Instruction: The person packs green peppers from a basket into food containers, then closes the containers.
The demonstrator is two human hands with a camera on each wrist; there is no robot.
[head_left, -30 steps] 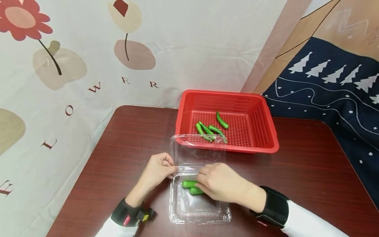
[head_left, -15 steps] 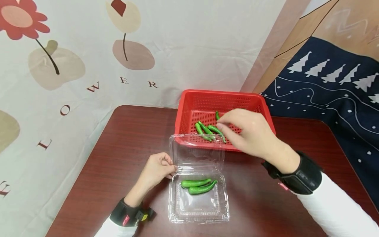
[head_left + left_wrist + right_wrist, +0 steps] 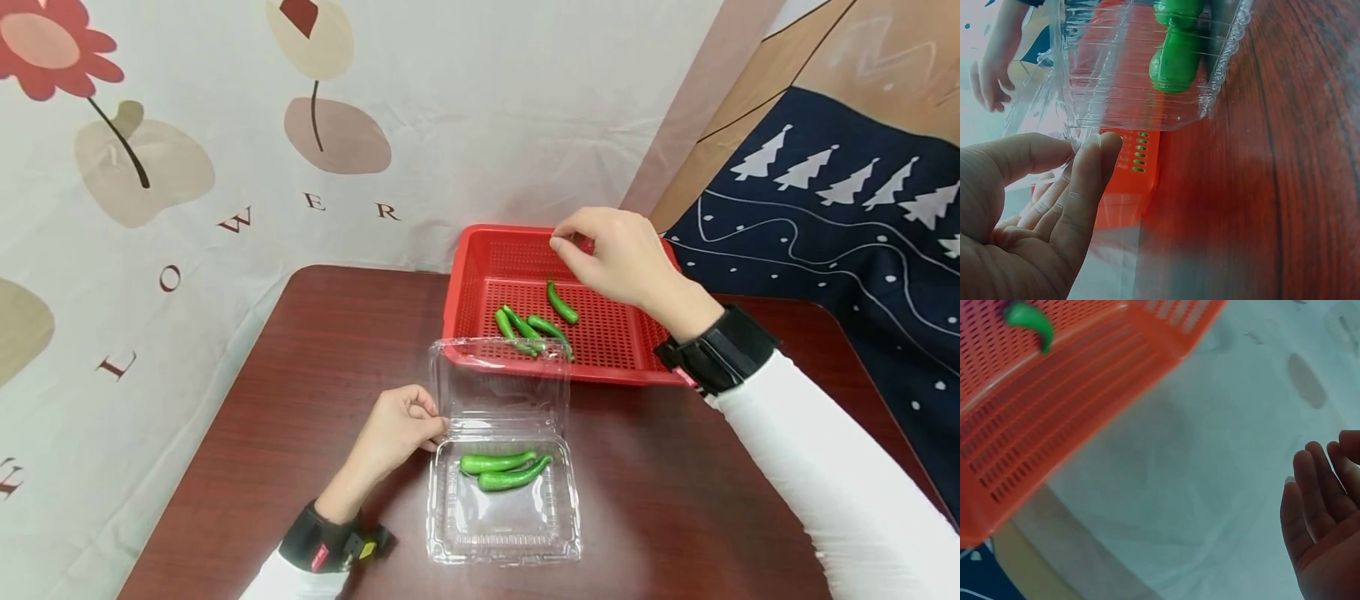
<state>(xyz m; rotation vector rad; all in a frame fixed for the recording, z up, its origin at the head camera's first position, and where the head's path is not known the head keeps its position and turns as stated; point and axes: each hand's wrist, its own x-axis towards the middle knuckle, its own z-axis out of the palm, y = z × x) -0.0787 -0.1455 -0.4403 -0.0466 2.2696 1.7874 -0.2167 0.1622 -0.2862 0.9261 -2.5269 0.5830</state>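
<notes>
My left hand (image 3: 401, 425) pinches the hinge edge of a clear plastic clamshell box (image 3: 498, 533) between thumb and fingertips, as the left wrist view shows close up. The box lies unfolded on the table with its lid (image 3: 498, 392) raised at the back. Two green chili peppers (image 3: 513, 477) lie side by side in its base. Above the back right of a red plastic basket (image 3: 622, 367) hovers my right hand (image 3: 618, 254), fingers loosely bent and holding nothing. Several more green chili peppers (image 3: 562, 304) lie in the basket, partly seen through the lid.
The brown wooden table (image 3: 330, 333) carries the box at its front middle and the basket behind it. A printed cloth (image 3: 487, 108) hangs along the back and left, with a dark blue tree-patterned part (image 3: 847, 225) at the right.
My right hand has left the two peppers in the box and moved up and back, over the basket's far side. My left hand has stayed at the box's hinge.
</notes>
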